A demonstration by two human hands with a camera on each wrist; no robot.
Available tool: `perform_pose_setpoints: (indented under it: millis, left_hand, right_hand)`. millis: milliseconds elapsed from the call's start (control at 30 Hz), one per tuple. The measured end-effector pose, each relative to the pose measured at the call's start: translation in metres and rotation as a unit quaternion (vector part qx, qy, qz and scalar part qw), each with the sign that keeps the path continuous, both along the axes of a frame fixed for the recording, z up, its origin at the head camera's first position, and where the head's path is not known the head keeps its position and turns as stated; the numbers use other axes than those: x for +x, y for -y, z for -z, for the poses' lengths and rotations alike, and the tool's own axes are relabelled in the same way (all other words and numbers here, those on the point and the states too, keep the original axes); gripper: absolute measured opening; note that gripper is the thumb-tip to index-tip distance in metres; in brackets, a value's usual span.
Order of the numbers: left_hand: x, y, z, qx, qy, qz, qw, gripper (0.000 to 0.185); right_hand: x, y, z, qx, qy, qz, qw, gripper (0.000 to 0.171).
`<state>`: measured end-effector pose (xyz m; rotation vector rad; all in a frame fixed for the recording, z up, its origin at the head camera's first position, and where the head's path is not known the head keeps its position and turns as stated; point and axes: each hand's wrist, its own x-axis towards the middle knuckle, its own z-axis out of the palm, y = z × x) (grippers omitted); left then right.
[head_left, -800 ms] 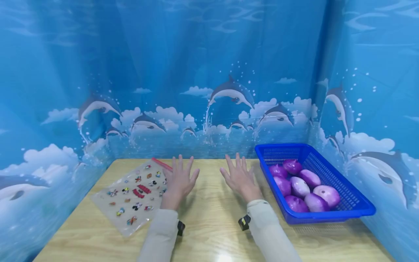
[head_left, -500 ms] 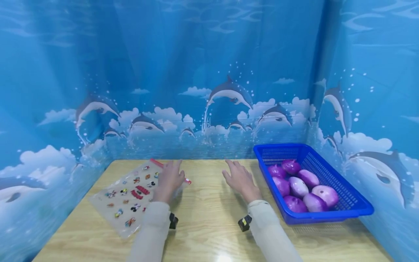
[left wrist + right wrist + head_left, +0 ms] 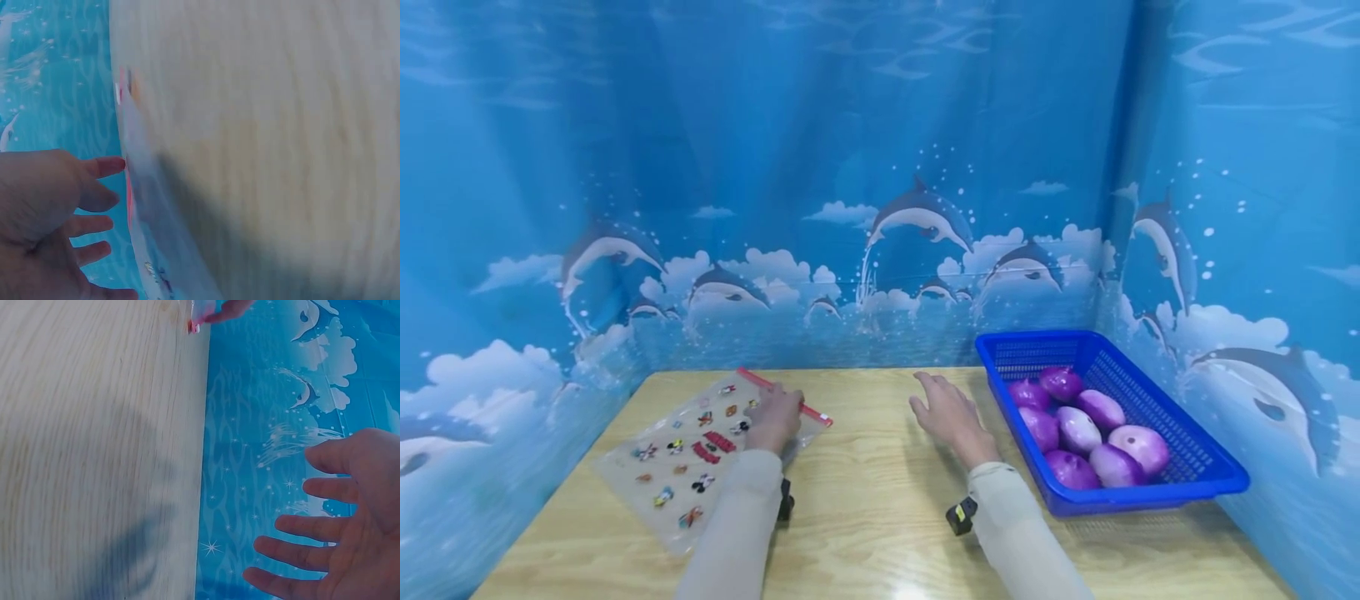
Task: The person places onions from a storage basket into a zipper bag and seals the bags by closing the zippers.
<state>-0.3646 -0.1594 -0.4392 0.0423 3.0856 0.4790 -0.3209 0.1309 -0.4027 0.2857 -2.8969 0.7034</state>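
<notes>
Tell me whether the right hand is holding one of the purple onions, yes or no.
No, the right hand is empty with its fingers spread, and the purple onions lie in the blue basket.

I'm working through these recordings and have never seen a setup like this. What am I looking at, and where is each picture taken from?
No machine here: a person works with two bare hands. The wide picture comes from a camera worn on the head; the two close ones come from cameras on the wrists, each looking past that hand.

On the wooden table lies a clear printed bag with a red strip along its far edge. To the right stands a blue basket holding what look like purple onions.

The left hand is over the bag at the strip; whether it touches is unclear. The right hand is held out, fingers spread, holding nothing.
</notes>
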Motion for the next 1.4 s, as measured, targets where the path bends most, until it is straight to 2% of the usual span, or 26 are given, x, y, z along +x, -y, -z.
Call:
perform_pose_setpoints:
  millis: [100,233,333,400,500,567,700,767,867,933,1067,1200,1400]
  left_hand:
    - [0.002,0.002,0.003,0.002,0.002,-0.002,1.0000,0.033]
    - [0.003,0.000,0.003,0.026,0.020,-0.012,0.9994,0.048]
    - [0.003,-0.004,0.002,0.035,0.058,-0.021,0.9975,0.059]
    - [0.003,-0.006,0.001,0.034,0.087,-0.027,0.9953,0.059]
    - [0.005,-0.007,0.000,0.037,0.109,-0.027,0.9930,0.056]
    - [0.007,-0.006,-0.002,0.042,0.104,-0.018,0.9935,0.055]
    - [0.011,-0.001,-0.009,0.090,0.083,0.012,0.9924,0.061]
    - [0.014,0.005,-0.010,0.124,0.080,0.013,0.9889,0.068]
    - [0.017,0.016,-0.008,0.157,0.080,-0.006,0.9844,0.076]
    - [0.018,0.024,-0.006,0.172,0.084,-0.035,0.9809,0.080]
    - [0.018,0.036,-0.003,0.193,0.089,-0.070,0.9746,0.080]
    - [0.018,0.040,-0.001,0.213,0.087,-0.083,0.9696,0.079]
    - [0.023,0.036,0.003,0.219,0.056,-0.099,0.9690,0.078]
  right_hand:
    - [0.000,0.000,0.001,0.001,-0.002,0.001,1.000,0.053]
    - [0.001,-0.001,0.002,0.001,-0.001,-0.001,1.000,0.053]
    - [0.001,-0.001,0.002,-0.003,0.001,-0.004,1.000,0.054]
    - [0.001,-0.001,0.003,-0.004,0.002,-0.006,1.000,0.054]
    - [0.000,-0.001,0.003,-0.002,-0.002,-0.006,1.000,0.054]
    - [0.000,-0.001,0.003,0.000,-0.006,-0.006,1.000,0.054]
    - [0.001,-0.002,0.002,0.002,-0.011,-0.005,1.000,0.054]
    - [0.001,-0.002,0.002,0.000,-0.010,-0.005,1.000,0.054]
    - [0.001,-0.001,0.003,-0.001,-0.006,-0.007,1.000,0.054]
    - [0.001,-0.002,0.003,0.001,-0.006,-0.009,1.000,0.054]
    - [0.000,-0.003,0.003,0.003,-0.014,-0.007,1.000,0.054]
    - [-0.001,-0.004,0.003,0.002,-0.021,-0.008,1.000,0.054]
    - [-0.001,-0.003,0.003,0.005,-0.015,-0.007,1.000,0.055]
